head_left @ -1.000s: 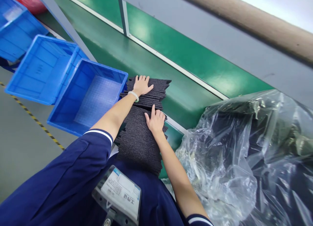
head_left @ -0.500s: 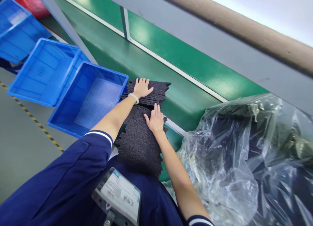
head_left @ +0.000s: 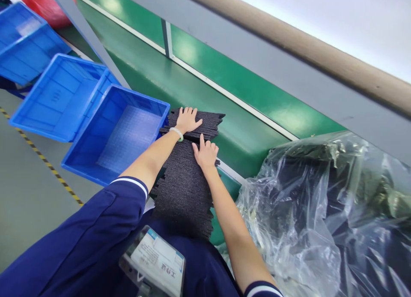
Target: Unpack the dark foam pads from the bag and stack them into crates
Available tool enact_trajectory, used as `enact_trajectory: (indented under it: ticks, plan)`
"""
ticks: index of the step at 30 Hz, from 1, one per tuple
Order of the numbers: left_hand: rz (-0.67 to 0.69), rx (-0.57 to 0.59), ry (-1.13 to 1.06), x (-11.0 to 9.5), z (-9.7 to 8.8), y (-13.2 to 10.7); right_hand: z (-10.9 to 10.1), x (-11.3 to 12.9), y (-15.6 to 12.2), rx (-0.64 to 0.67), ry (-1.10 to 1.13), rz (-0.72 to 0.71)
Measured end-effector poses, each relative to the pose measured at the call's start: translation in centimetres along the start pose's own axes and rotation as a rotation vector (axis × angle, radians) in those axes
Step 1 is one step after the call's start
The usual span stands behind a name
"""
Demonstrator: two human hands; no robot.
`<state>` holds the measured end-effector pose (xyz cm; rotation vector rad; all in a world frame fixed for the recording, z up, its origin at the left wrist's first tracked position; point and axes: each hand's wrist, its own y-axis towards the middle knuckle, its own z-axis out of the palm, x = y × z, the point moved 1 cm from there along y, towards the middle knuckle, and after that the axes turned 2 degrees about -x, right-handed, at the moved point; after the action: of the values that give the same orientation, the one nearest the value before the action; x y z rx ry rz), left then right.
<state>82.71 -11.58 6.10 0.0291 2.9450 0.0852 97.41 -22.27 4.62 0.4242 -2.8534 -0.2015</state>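
A stack of thin black foam strips (head_left: 183,190) with ragged, uneven ends stretches from my waist toward the green surface. A narrow gap separates its far bundle (head_left: 208,122) from the nearer part. My left hand (head_left: 189,120), with a pale bangle at the wrist, lies flat on the far bundle, fingers spread. Just nearer, my right hand (head_left: 206,154) rests on the near part by the gap, its fingers stretched out and the index pointing at the gap. What supports the strips is mostly hidden beneath them.
A blue crate (head_left: 77,157) stands close on the left, with another blue crate (head_left: 19,121) beside it and more blue bins behind. Clear plastic sheeting (head_left: 289,245) covers dark material on the right. A grey table with a brown edge (head_left: 289,35) crosses above.
My right hand has shifted slightly, its index finger now reaching to the gap and the other fingers bent a little more. My left hand stays on the far bundle.
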Motion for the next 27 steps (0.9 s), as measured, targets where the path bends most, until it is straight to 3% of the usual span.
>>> enact_trajectory:
  ticks: [7, 12, 20, 27]
  plan:
    - [0.004, -0.004, -0.022, 0.0, -0.1, 0.2, -0.3, 0.2, 0.3, -0.037, 0.034, -0.035]
    - [0.004, -0.007, -0.004, 0.0, 0.1, 0.2, -0.1, 0.2, 1.7, 0.036, 0.077, -0.063]
    - [0.011, -0.025, 0.011, 0.0, 0.3, 0.3, 0.2, 0.2, 0.8, 0.016, 0.049, -0.077]
    - [0.015, -0.005, 0.009, 0.0, 0.3, -0.1, 0.5, 0.0, 3.7, -0.038, -0.009, 0.05]
